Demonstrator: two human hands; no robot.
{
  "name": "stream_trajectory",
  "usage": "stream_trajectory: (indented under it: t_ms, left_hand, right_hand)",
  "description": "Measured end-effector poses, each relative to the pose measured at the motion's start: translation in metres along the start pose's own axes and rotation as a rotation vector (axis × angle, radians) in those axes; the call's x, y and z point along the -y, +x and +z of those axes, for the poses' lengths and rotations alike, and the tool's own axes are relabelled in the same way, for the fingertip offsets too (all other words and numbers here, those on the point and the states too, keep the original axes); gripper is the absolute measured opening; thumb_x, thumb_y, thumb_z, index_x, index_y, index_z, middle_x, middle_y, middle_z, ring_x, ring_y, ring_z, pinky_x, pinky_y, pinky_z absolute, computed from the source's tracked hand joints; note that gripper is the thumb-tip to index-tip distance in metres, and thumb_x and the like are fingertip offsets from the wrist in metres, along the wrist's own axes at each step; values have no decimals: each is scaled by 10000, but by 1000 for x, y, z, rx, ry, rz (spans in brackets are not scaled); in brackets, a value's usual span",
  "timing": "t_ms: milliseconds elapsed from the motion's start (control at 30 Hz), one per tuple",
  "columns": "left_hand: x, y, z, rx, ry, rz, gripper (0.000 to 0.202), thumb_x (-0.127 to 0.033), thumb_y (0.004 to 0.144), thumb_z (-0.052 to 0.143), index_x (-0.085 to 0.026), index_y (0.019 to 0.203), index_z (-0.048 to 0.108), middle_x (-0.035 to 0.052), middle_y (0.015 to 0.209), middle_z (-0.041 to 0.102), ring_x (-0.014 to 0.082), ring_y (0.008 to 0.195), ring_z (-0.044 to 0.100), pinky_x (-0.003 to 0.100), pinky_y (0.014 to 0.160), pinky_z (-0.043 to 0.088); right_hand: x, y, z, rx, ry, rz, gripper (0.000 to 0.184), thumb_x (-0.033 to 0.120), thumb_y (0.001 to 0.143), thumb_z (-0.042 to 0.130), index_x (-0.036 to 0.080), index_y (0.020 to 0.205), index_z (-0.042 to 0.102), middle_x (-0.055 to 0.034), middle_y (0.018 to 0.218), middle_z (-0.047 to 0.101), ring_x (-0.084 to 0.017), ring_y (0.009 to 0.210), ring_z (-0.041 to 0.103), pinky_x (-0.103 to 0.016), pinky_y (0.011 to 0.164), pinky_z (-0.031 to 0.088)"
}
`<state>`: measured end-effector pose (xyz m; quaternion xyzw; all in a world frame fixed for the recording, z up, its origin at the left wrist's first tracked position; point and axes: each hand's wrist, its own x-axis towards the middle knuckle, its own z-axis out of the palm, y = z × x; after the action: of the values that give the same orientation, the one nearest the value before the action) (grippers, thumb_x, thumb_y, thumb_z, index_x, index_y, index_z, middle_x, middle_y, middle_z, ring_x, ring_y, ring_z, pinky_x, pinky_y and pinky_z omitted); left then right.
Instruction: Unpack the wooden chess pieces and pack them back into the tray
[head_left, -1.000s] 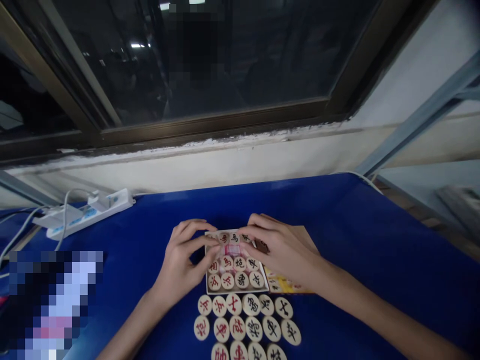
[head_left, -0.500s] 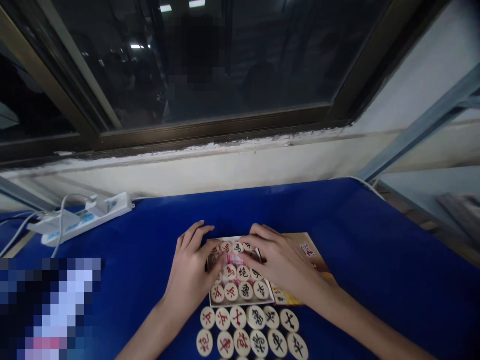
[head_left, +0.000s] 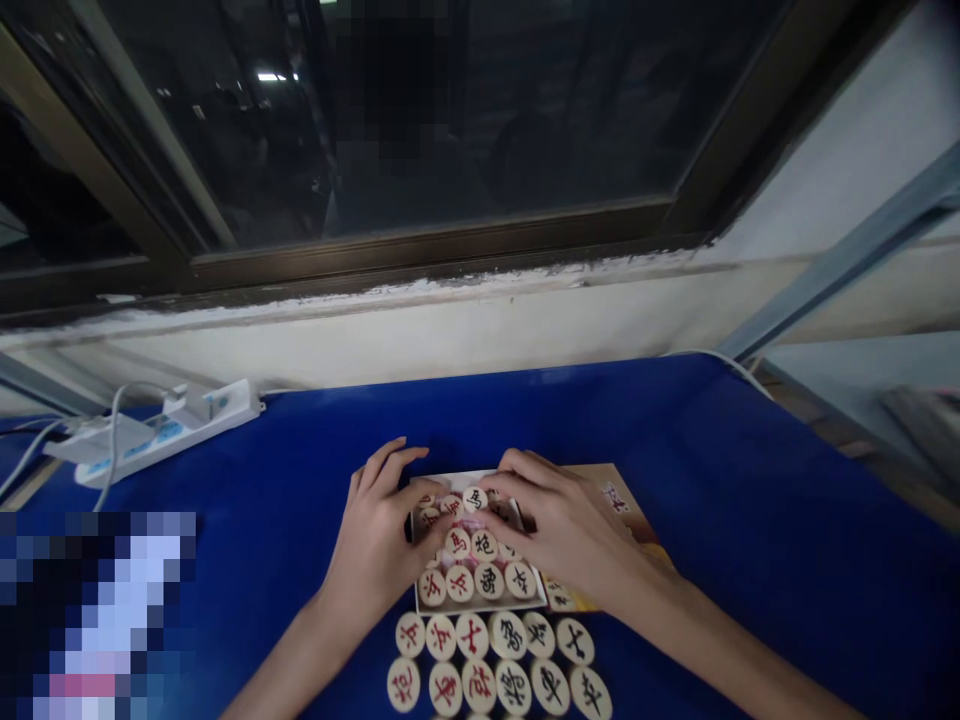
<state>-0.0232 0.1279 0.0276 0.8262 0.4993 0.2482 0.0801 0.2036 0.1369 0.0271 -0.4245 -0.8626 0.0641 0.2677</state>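
Note:
A shallow white box (head_left: 480, 608) on the blue table holds rows of round wooden Chinese chess pieces with red and black characters. Thumb and index finger of my left hand (head_left: 386, 520) close around red-marked pieces (head_left: 451, 506) at the box's far left; its other fingers are curled above. My right hand (head_left: 559, 520) has thumb and index finger at the far right, around black-marked pieces partly hidden by the fingers. Between both hands a black horse piece (head_left: 475, 500) shows its face. In the box's nearer half lie more pieces (head_left: 489, 580). Pinkish plastic shows between rows.
Several more chess pieces (head_left: 511, 635) stand in rows in front of the box. A printed cardboard lid (head_left: 619, 500) lies under my right forearm. At the back left is a white power strip (head_left: 180, 430) with cables. A window and wall rise behind the blue table (head_left: 315, 420).
The far row of pieces, level and side by side before, has sunk and come out of line, with the red ones tilting. My hands stay almost in place.

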Motion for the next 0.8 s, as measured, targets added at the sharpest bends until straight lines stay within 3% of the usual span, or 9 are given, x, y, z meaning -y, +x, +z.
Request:
stream_trajectory:
  t_ms: [200, 433, 800]
  left_hand:
    - [-1, 0, 0, -4, 13, 39, 208, -231, 864, 721, -274, 1067, 717, 80, 1351, 601, 373, 1356, 434, 585, 969, 469]
    - [2, 3, 1, 2, 17, 69, 256, -221, 890, 701, -312, 1128, 722, 66, 1327, 624, 356, 1329, 469, 569, 953, 484]
    - [0, 3, 1, -13, 61, 81, 239, -224, 890, 693, -305, 1113, 725, 60, 1292, 646, 353, 1294, 502, 543, 930, 475]
  right_hand:
    - [4, -3, 4, 18, -39, 0, 136, 270, 960, 540, 198, 944, 654, -26, 861, 624, -171, 772, 623, -329, 668, 487]
    - [7, -2, 5, -50, -79, -17, 116, 247, 946, 543, 197, 892, 633, -25, 833, 631, -169, 763, 623, -317, 655, 468]
    - [8, -3, 9, -65, -80, 33, 107, 271, 935, 569, 208, 859, 609, -10, 809, 610, -152, 708, 599, -303, 634, 459]
